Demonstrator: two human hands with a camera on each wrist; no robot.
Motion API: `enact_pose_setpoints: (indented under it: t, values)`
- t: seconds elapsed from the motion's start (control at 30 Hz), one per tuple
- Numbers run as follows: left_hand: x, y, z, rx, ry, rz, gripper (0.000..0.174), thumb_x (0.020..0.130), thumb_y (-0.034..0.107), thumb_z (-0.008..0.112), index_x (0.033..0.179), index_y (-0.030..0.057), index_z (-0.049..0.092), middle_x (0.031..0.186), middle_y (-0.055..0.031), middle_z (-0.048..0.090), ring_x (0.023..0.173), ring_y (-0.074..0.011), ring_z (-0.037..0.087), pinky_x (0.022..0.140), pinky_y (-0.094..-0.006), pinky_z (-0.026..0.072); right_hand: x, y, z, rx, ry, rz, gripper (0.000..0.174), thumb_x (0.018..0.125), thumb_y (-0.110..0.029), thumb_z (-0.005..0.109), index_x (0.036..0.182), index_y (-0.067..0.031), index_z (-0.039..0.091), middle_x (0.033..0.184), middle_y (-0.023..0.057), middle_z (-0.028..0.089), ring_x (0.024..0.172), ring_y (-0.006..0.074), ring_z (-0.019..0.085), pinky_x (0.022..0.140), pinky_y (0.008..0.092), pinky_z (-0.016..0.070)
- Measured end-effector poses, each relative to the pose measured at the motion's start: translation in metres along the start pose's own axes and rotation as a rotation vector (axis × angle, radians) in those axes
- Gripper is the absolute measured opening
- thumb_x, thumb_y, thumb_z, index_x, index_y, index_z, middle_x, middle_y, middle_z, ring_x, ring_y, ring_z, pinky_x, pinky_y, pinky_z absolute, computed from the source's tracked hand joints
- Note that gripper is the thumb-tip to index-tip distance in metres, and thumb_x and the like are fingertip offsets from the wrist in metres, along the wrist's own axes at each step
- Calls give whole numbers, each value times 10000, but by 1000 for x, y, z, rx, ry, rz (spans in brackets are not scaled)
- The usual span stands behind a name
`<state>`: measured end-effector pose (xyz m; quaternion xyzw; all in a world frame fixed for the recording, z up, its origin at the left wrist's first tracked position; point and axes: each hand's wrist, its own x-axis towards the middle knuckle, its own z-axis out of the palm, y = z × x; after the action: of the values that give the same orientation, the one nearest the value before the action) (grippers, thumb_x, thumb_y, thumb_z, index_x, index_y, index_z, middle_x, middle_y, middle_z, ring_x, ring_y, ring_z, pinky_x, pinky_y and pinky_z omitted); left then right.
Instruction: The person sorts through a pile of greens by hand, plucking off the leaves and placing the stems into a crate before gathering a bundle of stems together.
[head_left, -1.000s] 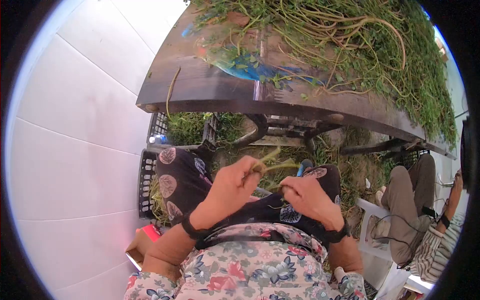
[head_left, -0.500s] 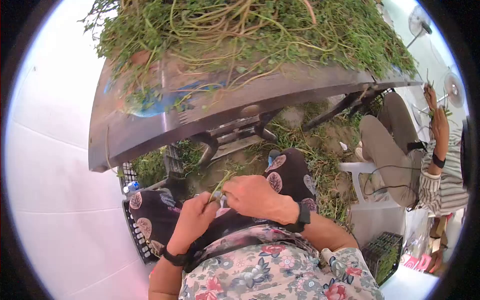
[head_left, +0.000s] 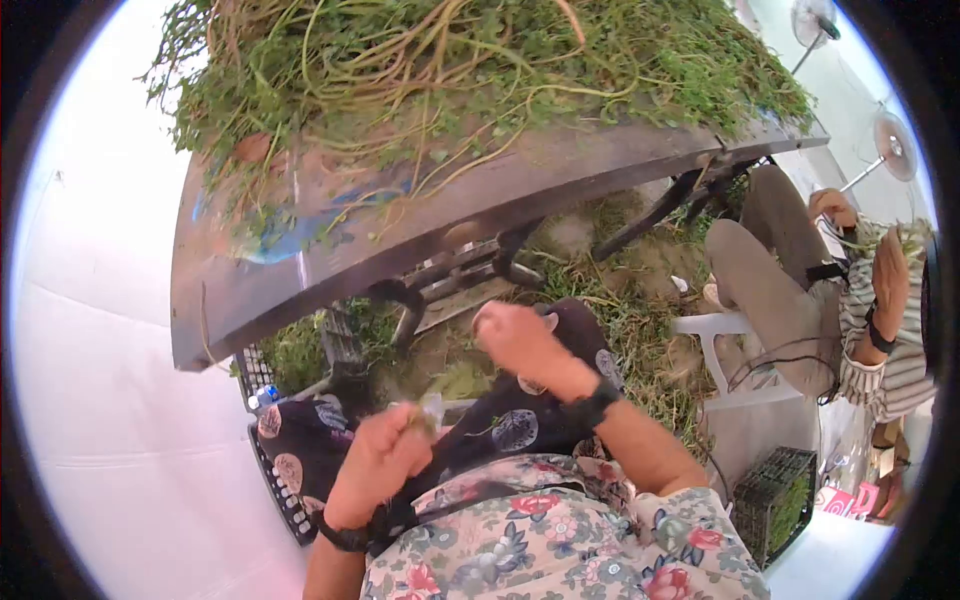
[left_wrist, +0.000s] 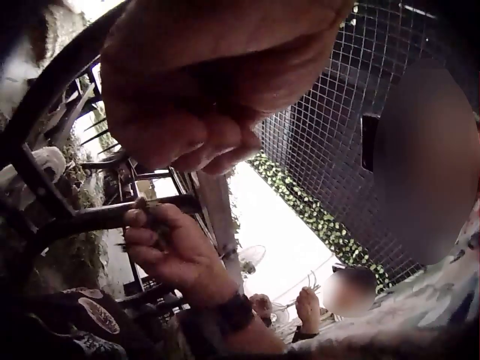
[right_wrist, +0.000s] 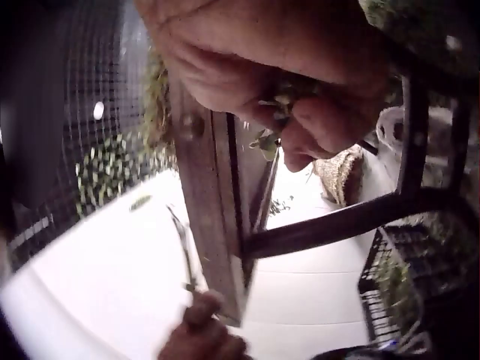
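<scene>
In the head view my left hand (head_left: 380,465) is over the left thigh, gripping a green plant stem that is blurred there. The right wrist view shows this stem (right_wrist: 184,240) rising thin from the curled fingers. My right hand (head_left: 525,345) is farther forward, over the right knee and apart from the left. Its curled fingers hold a small bunch of green leaves (right_wrist: 285,97), partly hidden in the palm. A heap of long-stemmed leafy greens (head_left: 480,70) covers much of the dark wooden table (head_left: 270,300) ahead.
Black crates stand at my left (head_left: 280,490) and at the right (head_left: 775,500). Plant scraps (head_left: 640,350) litter the floor. At right another person (head_left: 870,300) sits beside a white plastic chair (head_left: 720,360), hands at some greens. A fan (head_left: 893,147) stands behind.
The view has swung right. Half a second ago my hands met at one stem; now they have parted, the right hand farther forward and right, the left near my lap.
</scene>
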<state>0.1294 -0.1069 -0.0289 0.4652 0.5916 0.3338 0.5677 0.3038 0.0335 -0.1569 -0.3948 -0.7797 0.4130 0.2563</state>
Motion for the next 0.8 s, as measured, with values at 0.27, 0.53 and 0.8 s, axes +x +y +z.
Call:
enact_pose_setpoints:
  t: [0.27, 0.53, 0.8]
  values:
    - [16, -19, -10, -281, 114, 33, 34, 884, 73, 443, 862, 56, 463, 722, -42, 545, 576, -101, 505, 546, -222, 424, -7, -32, -41, 1487, -84, 479, 209, 851, -159, 505, 1031, -55, 519, 910, 84, 574, 767, 207, 535, 589, 295, 421]
    - [20, -27, -12, -420, 146, -45, 134, 931, 201, 481, 860, 87, 480, 698, -18, 517, 556, -92, 488, 517, -223, 430, -14, -32, -35, 1681, -151, 464, 184, 912, -257, 466, 885, -81, 513, 796, 54, 536, 681, 168, 511, 557, 265, 418]
    - [38, -21, -3, -425, 53, 30, 130, 903, 169, 489, 900, 40, 505, 625, 26, 462, 506, -44, 413, 456, -197, 357, -16, -63, -31, 1758, -421, 395, 278, 929, -315, 441, 784, -78, 448, 628, 26, 425, 523, 116, 389, 428, 235, 290]
